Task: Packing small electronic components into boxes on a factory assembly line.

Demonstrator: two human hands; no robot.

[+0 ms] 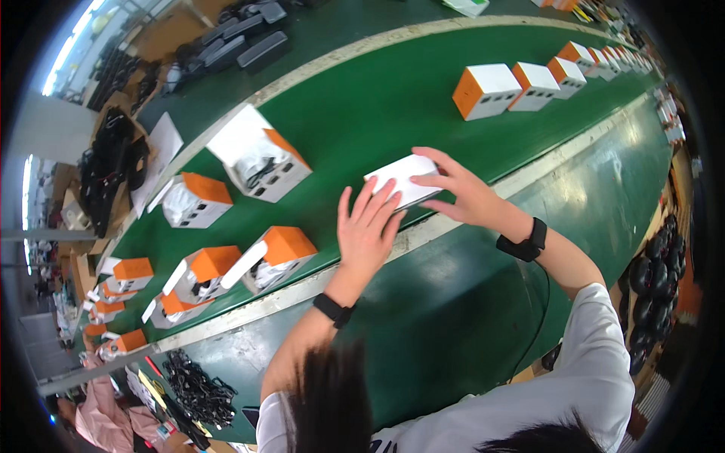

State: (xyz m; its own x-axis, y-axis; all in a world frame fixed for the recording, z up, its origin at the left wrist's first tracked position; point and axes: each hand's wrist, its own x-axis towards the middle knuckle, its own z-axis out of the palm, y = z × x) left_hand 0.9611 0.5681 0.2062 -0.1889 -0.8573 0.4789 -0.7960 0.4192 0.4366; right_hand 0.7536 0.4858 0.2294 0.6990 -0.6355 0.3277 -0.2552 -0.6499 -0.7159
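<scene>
In front of me a small white carton (396,175) rests on the green conveyor belt (355,98), its white top facing up. My left hand (366,234) lies over the carton's near left part, fingers spread flat on the top. Around the right end goes my right hand (468,195), its fingers on the far edge and top and its thumb at the near side. Both hands hide much of the carton's sides. To the left stand open orange-and-white cartons, among them one (276,162) with a bagged item and dark cable inside and another (279,257) with its flap raised.
Closed orange-and-white cartons (487,92) stand in a row toward the far right. A pale rail (302,302) edges the belt beside a green worktable (453,302). Black cables (196,389) lie heaped at lower left, near a person in pink (106,408). Black round items (653,291) are piled at right.
</scene>
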